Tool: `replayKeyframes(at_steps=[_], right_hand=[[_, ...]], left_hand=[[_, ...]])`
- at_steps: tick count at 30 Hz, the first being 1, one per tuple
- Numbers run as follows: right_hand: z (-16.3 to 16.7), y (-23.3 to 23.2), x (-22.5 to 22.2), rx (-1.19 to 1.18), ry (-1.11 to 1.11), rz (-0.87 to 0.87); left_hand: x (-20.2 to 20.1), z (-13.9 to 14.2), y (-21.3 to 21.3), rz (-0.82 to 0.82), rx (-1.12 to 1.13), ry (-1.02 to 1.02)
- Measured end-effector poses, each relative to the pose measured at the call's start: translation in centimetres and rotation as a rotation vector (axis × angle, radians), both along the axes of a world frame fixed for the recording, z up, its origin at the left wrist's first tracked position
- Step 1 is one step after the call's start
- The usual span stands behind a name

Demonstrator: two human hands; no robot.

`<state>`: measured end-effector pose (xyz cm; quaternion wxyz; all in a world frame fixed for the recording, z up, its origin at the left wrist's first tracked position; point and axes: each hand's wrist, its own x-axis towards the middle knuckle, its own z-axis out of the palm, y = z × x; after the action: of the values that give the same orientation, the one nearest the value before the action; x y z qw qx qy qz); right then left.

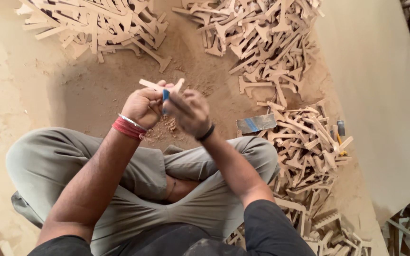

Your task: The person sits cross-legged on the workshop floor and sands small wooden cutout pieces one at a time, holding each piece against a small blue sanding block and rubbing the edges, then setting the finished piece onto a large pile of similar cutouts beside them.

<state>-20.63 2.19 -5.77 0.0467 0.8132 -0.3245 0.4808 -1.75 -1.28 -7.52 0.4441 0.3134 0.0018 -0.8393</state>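
My left hand (142, 106) grips a pale cut wooden piece (149, 85) whose ends stick out above my fist. My right hand (190, 112) holds a small blue-handled tool (165, 96) against that piece; its tip is hidden between my hands. Both hands are raised over a small heap of sawdust (167, 127) on the sandy floor, just in front of my crossed legs in grey trousers. Red bangles and a metal bracelet ring my left wrist, a black band my right.
Heaps of similar cut wooden pieces lie at the far left (96, 26), the far middle (262, 38) and along my right side (309, 151). A flat metal blade (256, 123) rests by the right heap. A pale board (380, 95) slopes at right.
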Motion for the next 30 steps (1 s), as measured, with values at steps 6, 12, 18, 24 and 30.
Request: replayKeyframes(at_steps=[6,12,18,24,30], right_hand=[[0.9,-0.3,-0.2,0.24,-0.173,-0.328],[0.8,-0.7,0.1,0.169,0.264,-0.403],[1.5,-0.8,-0.7,0.22,0.087,-0.447],[0.9,-0.9,-0.5,0.479,0.168,-0.426],[0.8,-0.8,-0.9,0.582,-0.272,-0.25]], left_hand=[[0.1,1.4,0.2,-0.009,-0.266,-0.228],[-0.5,3.5,1.3,0.164,-0.601,-0.584],[-0.8,4.7,1.5,0.232,-0.826,-1.093],[-1.5,4.4,2.0,0.174,-0.872,-1.067],[-1.5,4.1,1.9,0.219,-0.974,-1.264]])
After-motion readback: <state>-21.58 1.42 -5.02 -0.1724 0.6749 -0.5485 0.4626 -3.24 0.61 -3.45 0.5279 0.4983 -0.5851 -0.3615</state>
